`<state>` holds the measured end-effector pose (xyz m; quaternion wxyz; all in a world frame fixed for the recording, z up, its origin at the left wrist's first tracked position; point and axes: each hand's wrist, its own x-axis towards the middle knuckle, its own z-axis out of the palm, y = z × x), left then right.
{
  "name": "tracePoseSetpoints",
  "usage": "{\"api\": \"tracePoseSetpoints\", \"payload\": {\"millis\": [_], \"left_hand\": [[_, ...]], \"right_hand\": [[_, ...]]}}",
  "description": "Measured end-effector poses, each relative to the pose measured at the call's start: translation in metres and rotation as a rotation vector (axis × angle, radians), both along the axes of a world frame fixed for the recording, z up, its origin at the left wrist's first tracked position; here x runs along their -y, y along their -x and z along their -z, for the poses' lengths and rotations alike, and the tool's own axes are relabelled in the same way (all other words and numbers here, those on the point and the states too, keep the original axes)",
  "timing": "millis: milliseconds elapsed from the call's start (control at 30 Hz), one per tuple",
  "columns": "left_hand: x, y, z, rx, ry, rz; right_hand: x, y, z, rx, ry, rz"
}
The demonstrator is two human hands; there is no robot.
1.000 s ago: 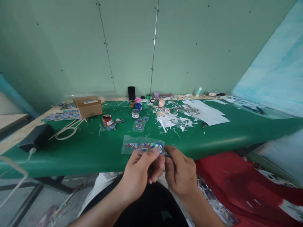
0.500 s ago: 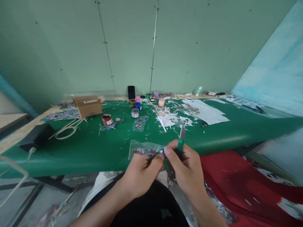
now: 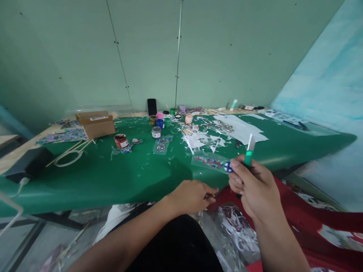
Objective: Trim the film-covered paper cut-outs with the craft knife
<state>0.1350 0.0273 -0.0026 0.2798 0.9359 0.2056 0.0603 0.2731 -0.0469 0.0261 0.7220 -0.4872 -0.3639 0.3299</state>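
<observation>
My right hand [image 3: 253, 185] grips a utility knife [image 3: 248, 153] with a green handle, its blade pointing up. Between the thumb and fingers of that same hand is a clear plastic piece with a multicoloured pattern [image 3: 212, 162], which ends in a blue-and-white round part near the thumb. My left hand [image 3: 193, 196] is apart from it, lower and to the left, at the table's front edge. Its fingers are bent and drawn together toward the thumb; whatever they pinch is too small or hidden to make out.
Paint jars [image 3: 121, 141], another patterned clear piece [image 3: 162, 145], paper scraps [image 3: 198, 140], and white sheets [image 3: 241, 128] lie on the green-covered table [image 3: 136, 170]. A cardboard box [image 3: 98, 126] stands left. Below the edge are a scrap-filled clear bag [image 3: 241, 230] and a red chair [image 3: 295, 211].
My left hand has let go of the patterned plastic piece and moved down and right. My right hand has carried the piece and knife right and slightly up. The view has shifted slightly.
</observation>
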Motion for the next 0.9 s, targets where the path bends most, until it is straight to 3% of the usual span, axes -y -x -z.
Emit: {"api": "tracePoseSetpoints", "payload": {"millis": [100,233,400,500,633,700,833,900], "left_hand": [[-0.001,-0.001,0.004,-0.037,-0.037,-0.044],[0.006,-0.006,0.013,-0.059,-0.074,-0.083],[0.016,-0.01,0.033,-0.06,-0.026,0.114],[0.018,-0.011,0.04,-0.094,-0.024,0.123],[0.014,-0.007,0.037,-0.124,-0.057,-0.015],[0.01,-0.001,0.032,-0.117,-0.037,-0.014],[0.004,0.02,0.02,-0.136,0.108,0.188],[0.003,0.029,0.019,-0.182,0.365,0.378]], "right_hand": [[0.001,0.001,0.001,-0.053,0.059,-0.09],[0.001,0.004,0.003,-0.035,0.069,-0.082],[0.0,0.006,0.004,0.003,0.05,-0.059],[0.001,0.006,0.006,0.021,0.058,-0.044],[0.001,0.006,0.008,0.074,0.066,-0.031],[0.002,0.007,0.007,0.115,0.084,-0.021],[0.004,0.007,0.007,0.212,0.105,0.005],[0.004,0.005,0.008,0.242,0.105,0.003]]}}
